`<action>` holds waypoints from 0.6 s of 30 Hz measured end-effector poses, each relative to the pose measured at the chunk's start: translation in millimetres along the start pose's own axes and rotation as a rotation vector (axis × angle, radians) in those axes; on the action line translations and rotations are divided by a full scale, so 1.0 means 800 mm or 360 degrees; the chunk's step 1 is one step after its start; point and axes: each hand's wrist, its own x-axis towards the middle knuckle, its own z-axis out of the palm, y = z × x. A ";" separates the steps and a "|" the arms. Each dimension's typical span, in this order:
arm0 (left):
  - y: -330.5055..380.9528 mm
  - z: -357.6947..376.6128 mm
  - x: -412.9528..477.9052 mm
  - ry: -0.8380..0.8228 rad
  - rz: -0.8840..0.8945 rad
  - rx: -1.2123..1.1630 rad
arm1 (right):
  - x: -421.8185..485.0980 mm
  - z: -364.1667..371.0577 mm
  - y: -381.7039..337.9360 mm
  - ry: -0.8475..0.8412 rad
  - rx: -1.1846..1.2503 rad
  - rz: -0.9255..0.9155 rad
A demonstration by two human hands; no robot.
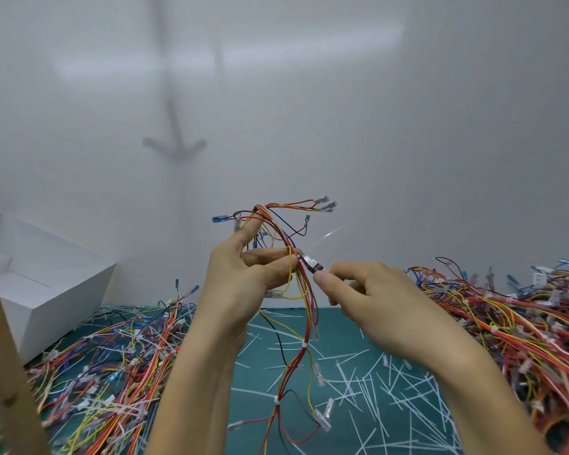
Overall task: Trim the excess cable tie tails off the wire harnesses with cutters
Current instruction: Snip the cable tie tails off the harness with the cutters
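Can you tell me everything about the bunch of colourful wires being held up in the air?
The wire harness is a bundle of thin red, yellow, black and blue wires, bound in places by small white cable ties. Clear and blue terminals cap its loose ends. The left hand pinches it up in the air; its top fans out, its bottom hangs toward the green mat. The cutters in the right hand meet it beside a pale tie tail sticking out.

Found at ctr, above mat (257, 379): harness (304, 346) in left hand (243, 277), cutters (311, 265) in right hand (375, 300), just right of harness. On mat: left pile (112, 372), right pile (523, 323), cut tails (375, 389) btwn. Box (46, 290) far left, behind left pile, against wall (309, 93). Post (0, 356) nearest, left edge.
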 end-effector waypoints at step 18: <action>0.003 -0.005 0.002 -0.0046 -0.0076 -0.0169 | 0.000 -0.001 -0.004 0.0119 -0.0075 -0.0094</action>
